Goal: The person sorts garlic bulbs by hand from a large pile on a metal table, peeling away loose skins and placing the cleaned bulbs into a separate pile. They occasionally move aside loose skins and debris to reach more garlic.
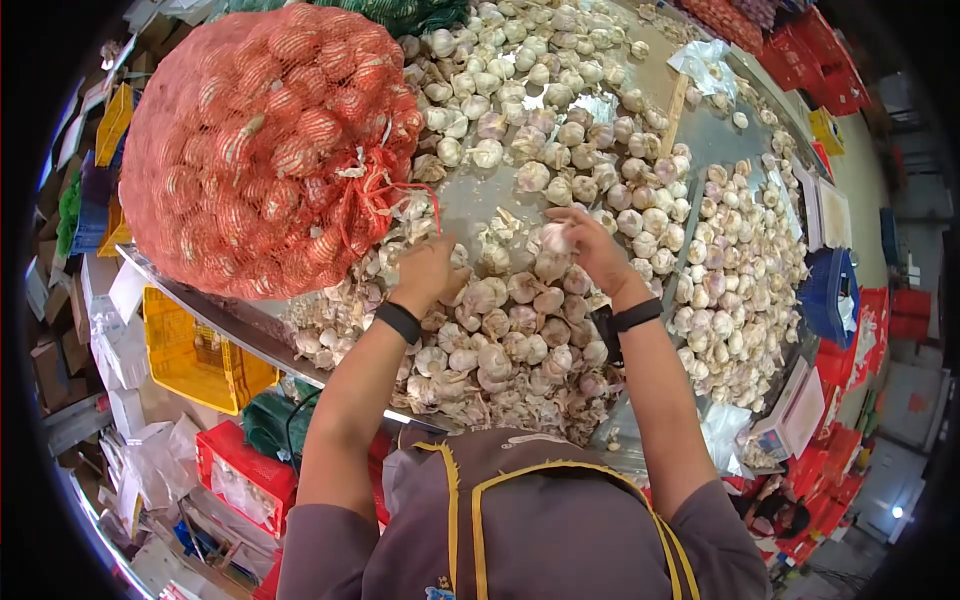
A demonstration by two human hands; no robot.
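Observation:
On a metal table, my left hand has its fingers curled on a garlic bulb beside a red mesh sack full of garlic. The sack is tied with red string. To the right, my right hand holds a pale garlic bulb between thumb and fingers, slightly blurred. Loose skins lie between the two hands. Below them is a heap of garlic bulbs, with papery skins toward my body.
More bulbs cover the table's right part, past a metal divider. A wooden strip lies at the back. Yellow crate and red crate stand left below the table edge; a blue basket is at right.

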